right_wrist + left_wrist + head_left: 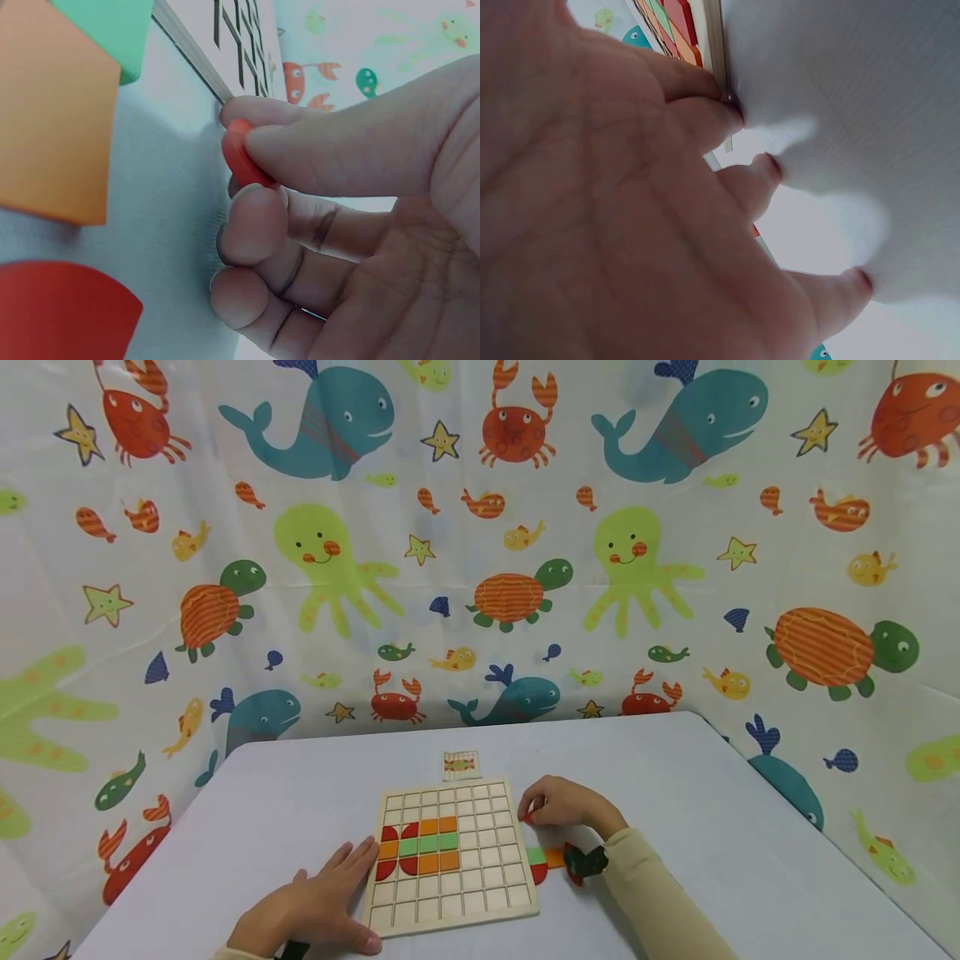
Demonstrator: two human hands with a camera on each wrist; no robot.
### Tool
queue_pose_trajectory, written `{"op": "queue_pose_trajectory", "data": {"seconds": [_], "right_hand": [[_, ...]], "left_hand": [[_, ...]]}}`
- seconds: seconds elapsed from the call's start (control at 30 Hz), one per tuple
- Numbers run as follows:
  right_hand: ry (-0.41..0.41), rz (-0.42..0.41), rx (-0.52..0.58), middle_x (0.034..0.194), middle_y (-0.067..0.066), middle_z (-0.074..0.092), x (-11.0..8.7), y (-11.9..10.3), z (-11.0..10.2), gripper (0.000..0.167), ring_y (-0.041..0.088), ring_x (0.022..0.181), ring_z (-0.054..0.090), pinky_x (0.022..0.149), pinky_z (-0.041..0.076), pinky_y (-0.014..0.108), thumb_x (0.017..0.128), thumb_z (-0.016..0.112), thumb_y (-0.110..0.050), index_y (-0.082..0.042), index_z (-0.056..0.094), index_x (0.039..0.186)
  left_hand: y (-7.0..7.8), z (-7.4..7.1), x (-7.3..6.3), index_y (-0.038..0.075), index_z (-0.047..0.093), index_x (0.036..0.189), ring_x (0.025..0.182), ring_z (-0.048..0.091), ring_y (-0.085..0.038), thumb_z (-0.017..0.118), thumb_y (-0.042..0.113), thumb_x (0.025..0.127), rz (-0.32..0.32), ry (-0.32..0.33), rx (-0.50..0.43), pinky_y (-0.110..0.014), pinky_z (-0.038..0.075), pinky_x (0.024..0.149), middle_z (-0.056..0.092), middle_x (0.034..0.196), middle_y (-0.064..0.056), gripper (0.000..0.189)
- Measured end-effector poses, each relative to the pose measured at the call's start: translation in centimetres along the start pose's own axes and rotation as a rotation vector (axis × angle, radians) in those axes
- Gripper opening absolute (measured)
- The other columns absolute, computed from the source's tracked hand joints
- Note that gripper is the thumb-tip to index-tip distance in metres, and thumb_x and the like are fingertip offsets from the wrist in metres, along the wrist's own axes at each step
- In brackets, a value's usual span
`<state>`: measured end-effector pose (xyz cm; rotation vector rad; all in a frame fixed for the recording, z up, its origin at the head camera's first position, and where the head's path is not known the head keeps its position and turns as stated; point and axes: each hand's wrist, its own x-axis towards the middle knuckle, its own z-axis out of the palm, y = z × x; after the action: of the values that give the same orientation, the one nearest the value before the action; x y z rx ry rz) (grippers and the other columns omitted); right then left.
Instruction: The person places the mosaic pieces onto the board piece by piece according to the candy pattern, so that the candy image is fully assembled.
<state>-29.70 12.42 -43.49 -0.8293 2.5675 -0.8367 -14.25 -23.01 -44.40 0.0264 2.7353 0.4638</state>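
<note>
A wooden grid board [486, 885] lies on the table, with red rounded pieces [386, 869], orange squares [428, 863] and green squares [428, 843] set in its left half. My left hand [318, 897] rests on the table with fingers spread, its fingertips against the board's left edge. Beyond the right edge, my right hand [566, 802] pinches a small red piece [244, 154] between thumb and index finger, just above the cloth. The fingers hide much of that piece, so its full outline cannot be told.
Loose beside the board's right edge lie a green piece [536, 856], an orange piece [554, 857] and a red rounded piece [539, 873]. The right wrist's dark strap partly covers more red. A small pattern card [461, 765] lies behind the board. A sea-animal curtain hangs behind the white table [315, 793].
</note>
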Motion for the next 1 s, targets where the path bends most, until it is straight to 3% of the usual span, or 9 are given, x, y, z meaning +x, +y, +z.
{"op": "queue_pose_trajectory", "data": {"seconds": [0.27,0.53,1.0], "right_hand": [[0.029,0.004,0.025,0.089,0.003,0.064,-0.2,0.3,0.0,0.03,0.02,0.076,0.052,0.065,0.038,0.031,0.094,0.062,0.008,-0.011,0.084,0.103],[0.076,-0.026,0.047,0.082,0.002,0.062,-0.3,0.4,-0.2,0.013,0.018,0.075,0.056,0.067,0.051,0.03,0.097,0.068,0.003,-0.009,0.074,0.095],[0.152,-0.089,0.272,0.086,0.005,0.065,0.1,-0.7,0.4,0.004,0.019,0.07,0.065,0.072,0.062,0.033,0.098,0.071,0.0,-0.001,0.067,0.097]], "left_hand": [[0.0,0.3,0.1,0.01,0.041,0.165,0.158,0.015,-0.052,0.098,0.057,0.058,-0.015,0.006,-0.012,-0.092,0.005,0.105,0.032,0.172,-0.016,0.131],[0.1,0.5,0.0,0.011,0.041,0.166,0.157,0.017,-0.052,0.098,0.056,0.058,-0.036,0.009,-0.009,-0.092,0.007,0.105,0.035,0.171,-0.014,0.13],[0.1,0.4,-0.1,0.011,0.04,0.166,0.157,0.017,-0.051,0.099,0.055,0.058,-0.024,0.026,0.006,-0.092,0.007,0.105,0.035,0.171,-0.013,0.13]]}}
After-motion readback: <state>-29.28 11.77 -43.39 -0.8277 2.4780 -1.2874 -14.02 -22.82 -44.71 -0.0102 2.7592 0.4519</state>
